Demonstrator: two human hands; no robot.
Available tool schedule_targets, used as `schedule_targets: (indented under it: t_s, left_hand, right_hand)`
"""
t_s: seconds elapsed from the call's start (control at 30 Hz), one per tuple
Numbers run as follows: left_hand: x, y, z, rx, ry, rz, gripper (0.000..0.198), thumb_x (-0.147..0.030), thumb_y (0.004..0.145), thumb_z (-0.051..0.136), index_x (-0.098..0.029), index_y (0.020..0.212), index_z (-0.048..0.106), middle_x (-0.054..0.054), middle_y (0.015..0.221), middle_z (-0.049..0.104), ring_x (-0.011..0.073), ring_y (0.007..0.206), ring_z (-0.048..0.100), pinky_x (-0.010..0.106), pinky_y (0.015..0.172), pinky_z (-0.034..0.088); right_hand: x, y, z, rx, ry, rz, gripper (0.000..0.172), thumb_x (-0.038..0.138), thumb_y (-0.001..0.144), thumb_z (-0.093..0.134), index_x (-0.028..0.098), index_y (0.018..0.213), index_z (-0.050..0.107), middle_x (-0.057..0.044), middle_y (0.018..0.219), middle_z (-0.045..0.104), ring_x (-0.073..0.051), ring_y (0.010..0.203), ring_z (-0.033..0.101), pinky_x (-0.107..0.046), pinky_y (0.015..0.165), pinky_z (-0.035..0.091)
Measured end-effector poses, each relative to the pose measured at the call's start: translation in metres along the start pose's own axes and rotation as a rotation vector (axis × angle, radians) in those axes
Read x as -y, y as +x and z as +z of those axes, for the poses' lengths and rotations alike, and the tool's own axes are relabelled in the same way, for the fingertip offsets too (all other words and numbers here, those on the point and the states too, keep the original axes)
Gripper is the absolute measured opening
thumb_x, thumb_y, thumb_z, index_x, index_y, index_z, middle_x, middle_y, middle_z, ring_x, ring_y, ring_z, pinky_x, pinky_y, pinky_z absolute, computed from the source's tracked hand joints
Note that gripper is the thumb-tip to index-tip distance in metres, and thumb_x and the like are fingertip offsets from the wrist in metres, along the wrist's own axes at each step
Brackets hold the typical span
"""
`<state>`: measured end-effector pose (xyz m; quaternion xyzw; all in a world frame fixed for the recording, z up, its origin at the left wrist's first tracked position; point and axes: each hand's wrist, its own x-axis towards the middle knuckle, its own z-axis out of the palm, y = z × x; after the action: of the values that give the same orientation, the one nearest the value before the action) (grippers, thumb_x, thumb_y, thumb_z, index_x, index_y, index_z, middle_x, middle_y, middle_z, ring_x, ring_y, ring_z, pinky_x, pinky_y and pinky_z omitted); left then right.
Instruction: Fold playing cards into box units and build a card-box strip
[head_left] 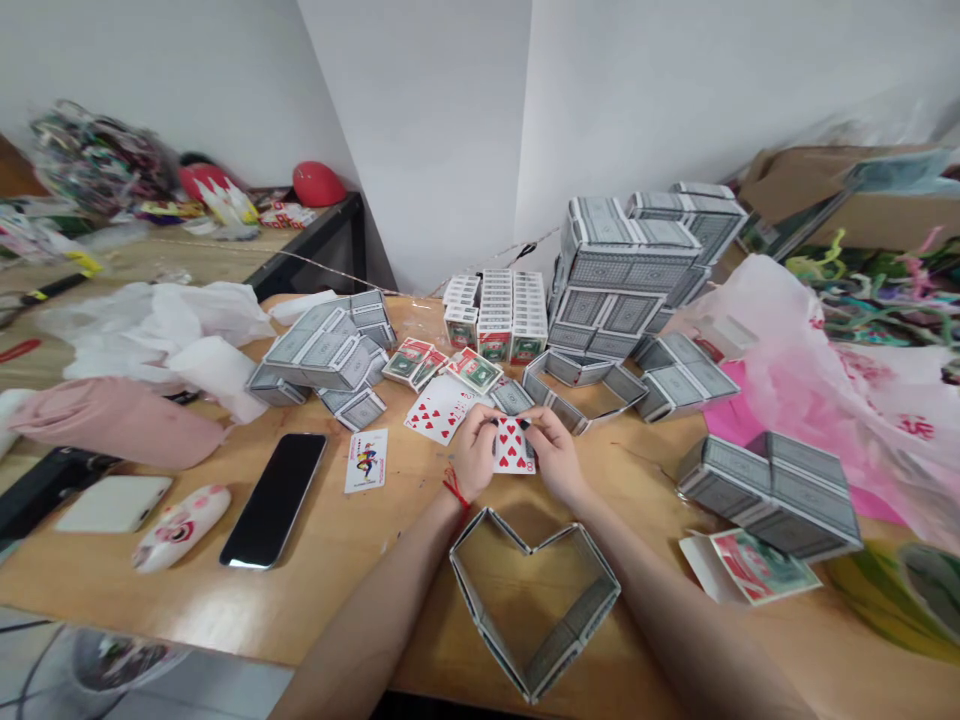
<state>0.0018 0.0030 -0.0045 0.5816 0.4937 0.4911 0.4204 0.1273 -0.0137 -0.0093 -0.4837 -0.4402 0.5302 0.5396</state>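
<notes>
Both my hands meet over the middle of the wooden table (337,560), pinching one red hearts playing card (511,447) between them. My left hand (472,452), with a red string at the wrist, grips the card's left edge. My right hand (553,452) grips its right edge. Just in front of my forearms stands a heart-shaped frame made of folded cards (534,598). Beyond my fingers lies a fan of face-up hearts cards (441,408), and a joker card (367,460) lies to the left.
A black phone (275,498), a white power bank (114,503) and a pink-and-white case (181,524) lie left. Folded-card blocks stand behind at left (326,355), right (637,270) and near right (776,490). Boxed decks (499,315) stand centre back. Pink plastic bag (810,380) at right.
</notes>
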Motion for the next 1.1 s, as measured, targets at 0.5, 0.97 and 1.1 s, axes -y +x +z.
schedule_targets:
  t_s: [0.5, 0.97, 1.1]
  left_hand:
    - [-0.002, 0.001, -0.003, 0.068, -0.088, -0.127, 0.024, -0.019, 0.075, 0.04, -0.017, 0.089, 0.059, 0.0, 0.073, 0.055, 0.0091, 0.057, 0.043, 0.021, 0.053, 0.035]
    - [0.005, 0.009, -0.009, 0.157, -0.091, -0.116, 0.026, -0.026, 0.077, 0.047, -0.016, 0.091, 0.066, 0.004, 0.084, 0.065, 0.0148, 0.076, 0.056, 0.026, 0.068, 0.044]
    - [0.003, 0.01, -0.007, 0.175, -0.065, -0.094, 0.027, -0.025, 0.078, 0.044, -0.017, 0.093, 0.065, 0.005, 0.095, 0.066, 0.0169, 0.092, 0.057, 0.031, 0.084, 0.043]
  right_hand:
    - [-0.002, -0.003, -0.002, -0.003, -0.148, -0.196, 0.007, 0.026, 0.077, 0.047, 0.022, 0.077, 0.053, 0.001, 0.071, 0.05, -0.013, 0.065, 0.047, -0.026, 0.061, 0.04]
    - [-0.009, -0.004, -0.006, -0.008, -0.18, -0.18, 0.01, 0.032, 0.077, 0.051, 0.022, 0.074, 0.053, 0.001, 0.067, 0.05, -0.014, 0.062, 0.048, -0.027, 0.059, 0.04]
    - [-0.01, -0.006, -0.005, -0.052, -0.218, -0.176, 0.015, 0.035, 0.077, 0.05, 0.022, 0.071, 0.052, 0.002, 0.063, 0.049, -0.013, 0.057, 0.045, -0.026, 0.054, 0.038]
